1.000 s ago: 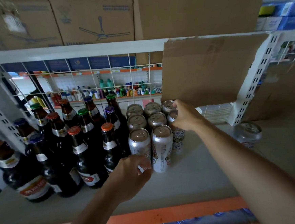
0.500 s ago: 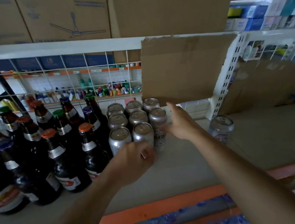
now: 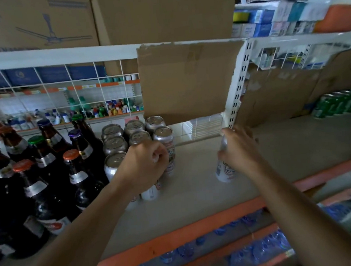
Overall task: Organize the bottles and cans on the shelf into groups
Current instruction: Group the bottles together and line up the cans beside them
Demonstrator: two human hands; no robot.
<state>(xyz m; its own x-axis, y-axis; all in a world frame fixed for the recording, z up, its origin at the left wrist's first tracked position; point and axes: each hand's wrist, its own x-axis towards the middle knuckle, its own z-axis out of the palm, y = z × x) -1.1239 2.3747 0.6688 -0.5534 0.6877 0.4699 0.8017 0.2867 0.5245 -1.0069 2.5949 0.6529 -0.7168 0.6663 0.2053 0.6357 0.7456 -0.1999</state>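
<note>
Several silver cans [image 3: 116,142] stand in rows on the beige shelf [image 3: 196,194], right of several dark brown bottles [image 3: 48,180] with coloured caps. My left hand [image 3: 145,166] is curled over the top of the front can [image 3: 152,192] of that group and hides its lid. One more silver can [image 3: 224,172] stands alone further right, near the white shelf upright [image 3: 238,86]. My right hand [image 3: 242,148] grips this lone can from above, covering its upper half.
A cardboard sheet [image 3: 187,79] hangs behind the cans over the wire grid back. Green cans [image 3: 340,103] stand at the far right of the shelf. The shelf has an orange front edge [image 3: 178,235], with wrapped water bottles [image 3: 253,252] on the level below.
My right hand left the right side of the can group, moved right and took hold of the lone can. My left hand rose onto the front can. The view panned right.
</note>
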